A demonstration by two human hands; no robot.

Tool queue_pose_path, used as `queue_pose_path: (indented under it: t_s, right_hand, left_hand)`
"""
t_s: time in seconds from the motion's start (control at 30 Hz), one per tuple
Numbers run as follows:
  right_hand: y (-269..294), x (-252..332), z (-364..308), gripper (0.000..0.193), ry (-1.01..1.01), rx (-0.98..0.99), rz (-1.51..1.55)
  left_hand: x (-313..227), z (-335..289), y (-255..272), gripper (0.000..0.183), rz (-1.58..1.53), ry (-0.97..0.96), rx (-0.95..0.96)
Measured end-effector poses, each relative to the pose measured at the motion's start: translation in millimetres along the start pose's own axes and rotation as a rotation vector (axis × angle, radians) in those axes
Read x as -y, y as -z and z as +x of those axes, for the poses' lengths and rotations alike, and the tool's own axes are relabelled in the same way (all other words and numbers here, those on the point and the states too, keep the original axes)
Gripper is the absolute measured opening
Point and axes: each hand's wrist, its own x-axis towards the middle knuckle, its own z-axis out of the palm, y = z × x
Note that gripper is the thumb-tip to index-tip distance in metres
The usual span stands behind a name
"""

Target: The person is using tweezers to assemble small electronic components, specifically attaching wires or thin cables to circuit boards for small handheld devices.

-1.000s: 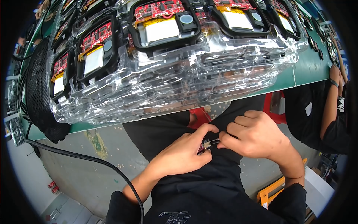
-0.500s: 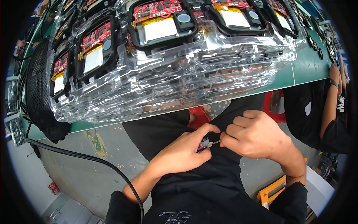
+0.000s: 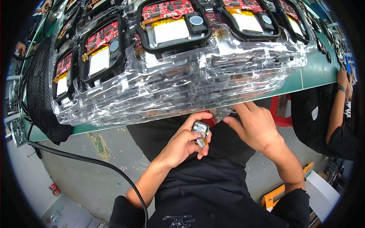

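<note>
My left hand (image 3: 181, 143) is closed round a small electronic device (image 3: 200, 127), above my lap. The device has a rounded dark rim and a pale grey inside. Beside my left thumb, a small silver rectangular part (image 3: 201, 142) with a bit of yellow tape sits at its lower end. Off to the right, my right hand (image 3: 259, 129) is open and apart from the device. Its thumb stands away from the stretched fingers, whose tips reach the table's front edge; some of the fingertips are hard to make out.
Stacked clear plastic trays (image 3: 175, 91) bear black housings (image 3: 173, 47) with red circuit boards and white batteries, on a green table (image 3: 323, 74). A black mesh bag (image 3: 40, 87) lies at left. A black cable (image 3: 95, 161) crosses the left side. Another person's arm (image 3: 336, 110) is at right.
My right hand has let go of a thin metal tool and moved up and right, its fingers now spread. My left hand has turned the device, showing its inside and the silver part.
</note>
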Motion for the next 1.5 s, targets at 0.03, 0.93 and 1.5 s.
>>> queue_pose_path:
  t_s: [0.03,0.93,1.5]
  right_hand:
    - [-1,3,0,0.025,-0.008,-0.019,0.119]
    - [-8,19,0,0.018,-0.073,0.019,0.696]
    - [-25,22,-9,0.019,-0.057,-0.134,0.727]
  left_hand:
    - [1,0,0,0.059,-0.024,-0.020,0.021]
    - [11,6,-18,0.034,0.413,-0.191,-0.120]
    - [5,4,-16,0.071,0.374,-0.205,-0.026]
